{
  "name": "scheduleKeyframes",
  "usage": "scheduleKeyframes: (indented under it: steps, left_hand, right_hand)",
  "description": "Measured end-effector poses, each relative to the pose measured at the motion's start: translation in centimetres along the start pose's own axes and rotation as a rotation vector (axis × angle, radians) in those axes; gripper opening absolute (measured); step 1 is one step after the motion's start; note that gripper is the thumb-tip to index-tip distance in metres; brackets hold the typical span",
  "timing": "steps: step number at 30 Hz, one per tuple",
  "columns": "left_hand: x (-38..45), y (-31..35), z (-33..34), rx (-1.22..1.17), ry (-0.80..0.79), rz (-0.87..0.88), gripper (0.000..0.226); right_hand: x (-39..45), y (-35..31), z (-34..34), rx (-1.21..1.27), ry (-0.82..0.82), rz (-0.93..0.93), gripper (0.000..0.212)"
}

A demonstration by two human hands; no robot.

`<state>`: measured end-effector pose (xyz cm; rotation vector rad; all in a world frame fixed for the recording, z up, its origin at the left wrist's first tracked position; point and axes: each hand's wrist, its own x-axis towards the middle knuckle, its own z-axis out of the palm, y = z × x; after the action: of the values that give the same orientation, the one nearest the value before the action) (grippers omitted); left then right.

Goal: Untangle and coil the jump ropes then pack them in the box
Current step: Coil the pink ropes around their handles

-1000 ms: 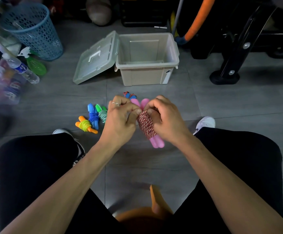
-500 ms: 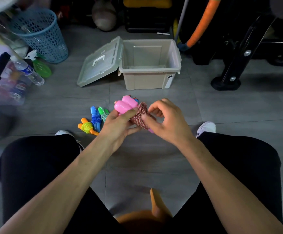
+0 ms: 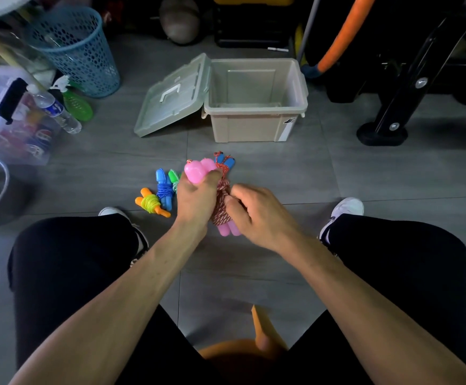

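Between my knees, left hand (image 3: pixel 195 198) grips the pink-handled rope (image 3: pixel 222 209) while right hand (image 3: pixel 257 211) pinches its cord, so I tuck the end tight.

You hold the pink-handled jump rope (image 3: pixel 220 209) above the floor, its two pink handles side by side and its red-and-white cord wound tightly round their middle. Behind it on the floor lies a blue-handled rope with red cord (image 3: pixel 225 162). To the left three coiled ropes lie close together: a green-handled one (image 3: pixel 174 179), a blue one with blue cord (image 3: pixel 163 189) and an orange one with yellow cord (image 3: pixel 151 202). The beige box (image 3: pixel 254 129) stands open beyond them, its lid (image 3: pixel 170 98) leaning against its left side.
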<state>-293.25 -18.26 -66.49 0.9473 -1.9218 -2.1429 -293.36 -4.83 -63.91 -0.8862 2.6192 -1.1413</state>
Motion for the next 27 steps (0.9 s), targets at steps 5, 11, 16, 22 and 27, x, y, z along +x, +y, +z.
scheduleKeyframes:
  steps: [5,11,16,22,27]
  left_hand:
    - [1.3,-1.1,0.0,-0.010,0.069,0.064,0.012]
    - [3.0,-1.4,-0.7,-0.089,0.022,-0.178,0.026]
    - [2.6,-1.4,-1.0,-0.270,-0.145,-0.385,0.044]
    - [1.9,-1.5,-1.0,-0.268,-0.224,-0.418,0.029]
    - [1.9,-1.8,-1.4,-0.314,-0.306,-0.426,0.023]
  right_hand:
    - [-0.3,-0.1,0.1,0.024,0.004,-0.038,0.035]
    - [-0.3,2.0,0.9,0.017,-0.007,0.020,0.033]
    - [0.1,4.1,0.9,0.056,-0.078,0.240,0.027]
    - [0.0,4.4,2.1,0.082,-0.218,0.417,0.024]
    - [0.1,4.4,2.5,0.163,-0.318,0.442,0.033]
